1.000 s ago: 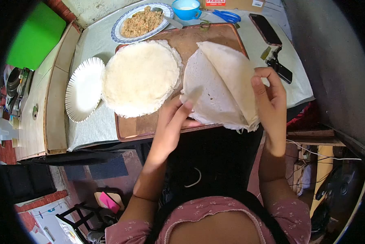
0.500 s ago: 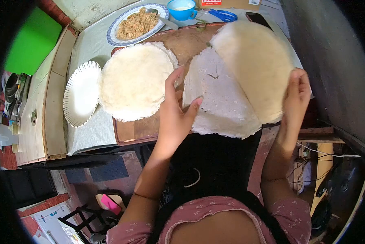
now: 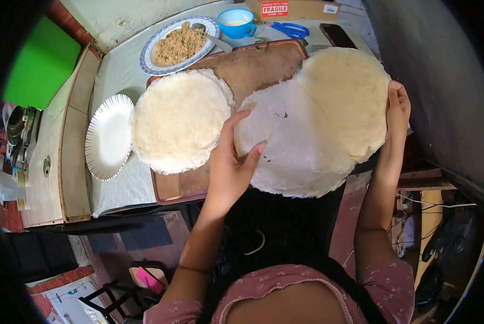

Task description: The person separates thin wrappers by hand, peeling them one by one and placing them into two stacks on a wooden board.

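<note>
My left hand (image 3: 234, 156) grips the left edge of a thin greyish-white round sheet (image 3: 290, 140), thumb on top and the other fingers partly hidden at its edge. On the right, my right hand (image 3: 397, 108) pinches the outer edge of a cream-coloured round wrapper (image 3: 344, 97), which overlaps the greyish sheet. Both sheets lie over the right part of a brown wooden board (image 3: 247, 67). A stack of pale round wrappers (image 3: 180, 121) rests on the board's left side.
At the back are a plate (image 3: 147, 56) of minced filling with a spoon, a blue cup (image 3: 236, 23), blue scissors (image 3: 290, 30), a cardboard box (image 3: 301, 9) and a phone (image 3: 337, 35). A white paper plate (image 3: 110, 137) lies left of the stack.
The cream wrapper now lies flatter and lower, and more of the greyish sheet shows. My right hand has shifted slightly along the right edge. The view has tilted a little upward.
</note>
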The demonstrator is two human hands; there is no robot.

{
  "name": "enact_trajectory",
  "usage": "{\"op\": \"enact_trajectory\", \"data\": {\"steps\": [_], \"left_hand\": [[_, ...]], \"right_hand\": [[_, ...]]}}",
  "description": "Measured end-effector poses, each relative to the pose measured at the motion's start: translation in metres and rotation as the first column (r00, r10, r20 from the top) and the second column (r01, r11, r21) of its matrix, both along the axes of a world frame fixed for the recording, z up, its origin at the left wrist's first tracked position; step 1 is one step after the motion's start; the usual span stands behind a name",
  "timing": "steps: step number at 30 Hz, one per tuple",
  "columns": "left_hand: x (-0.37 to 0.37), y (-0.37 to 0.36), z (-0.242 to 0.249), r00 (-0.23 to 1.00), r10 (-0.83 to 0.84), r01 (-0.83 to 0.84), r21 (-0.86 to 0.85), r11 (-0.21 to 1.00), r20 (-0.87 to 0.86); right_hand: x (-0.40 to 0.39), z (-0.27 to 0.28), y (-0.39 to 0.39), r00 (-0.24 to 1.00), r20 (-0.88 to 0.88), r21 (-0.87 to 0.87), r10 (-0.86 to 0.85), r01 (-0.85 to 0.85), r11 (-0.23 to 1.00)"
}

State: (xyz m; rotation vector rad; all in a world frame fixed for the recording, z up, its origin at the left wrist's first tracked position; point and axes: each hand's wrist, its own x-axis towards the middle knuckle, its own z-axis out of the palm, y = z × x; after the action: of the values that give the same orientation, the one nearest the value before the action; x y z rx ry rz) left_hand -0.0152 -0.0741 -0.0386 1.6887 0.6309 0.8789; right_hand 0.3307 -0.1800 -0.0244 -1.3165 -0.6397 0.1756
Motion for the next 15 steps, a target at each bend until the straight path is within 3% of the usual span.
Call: {"op": "enact_trajectory", "data": {"steps": [4, 7, 8, 11, 12, 13, 15], "left_hand": [[-0.009, 0.005, -0.002, 0.999, -0.02, 0.024, 0.085, 0.996, -0.05], [-0.021, 0.004, 0.006, 0.998, -0.038, 0.041, 0.047, 0.998, -0.053], [-0.026, 0.001, 0.013, 0.997, -0.036, 0.031, -0.078, 0.996, -0.066], [-0.044, 0.006, 0.019, 0.986, 0.005, 0.023, 0.161, 0.987, -0.169], [-0.052, 0.007, 0.028, 0.982, 0.004, 0.018, 0.118, 0.993, -0.191], [-0.063, 0.011, 0.031, 0.973, -0.018, 0.037, 0.08, 0.996, -0.229], [-0.086, 0.021, 0.04, 0.928, -0.065, 0.096, 0.066, 0.993, -0.368]], "right_hand": [[0.02, -0.006, -0.004, 0.996, -0.02, -0.004, 0.09, -0.09, 0.996], [0.027, -0.004, -0.01, 0.993, -0.018, -0.051, 0.114, -0.115, 0.992], [0.03, -0.004, -0.012, 0.992, -0.021, -0.072, 0.121, -0.122, 0.99], [0.043, -0.006, -0.017, 0.986, 0.011, -0.021, 0.168, -0.167, 0.986], [0.051, -0.008, -0.022, 0.994, 0.047, -0.035, 0.095, -0.093, 0.995], [0.065, -0.007, -0.029, 0.986, 0.082, -0.039, 0.144, -0.141, 0.989], [0.072, -0.003, -0.042, 0.999, 0.033, -0.025, 0.036, -0.035, 0.999]]}}
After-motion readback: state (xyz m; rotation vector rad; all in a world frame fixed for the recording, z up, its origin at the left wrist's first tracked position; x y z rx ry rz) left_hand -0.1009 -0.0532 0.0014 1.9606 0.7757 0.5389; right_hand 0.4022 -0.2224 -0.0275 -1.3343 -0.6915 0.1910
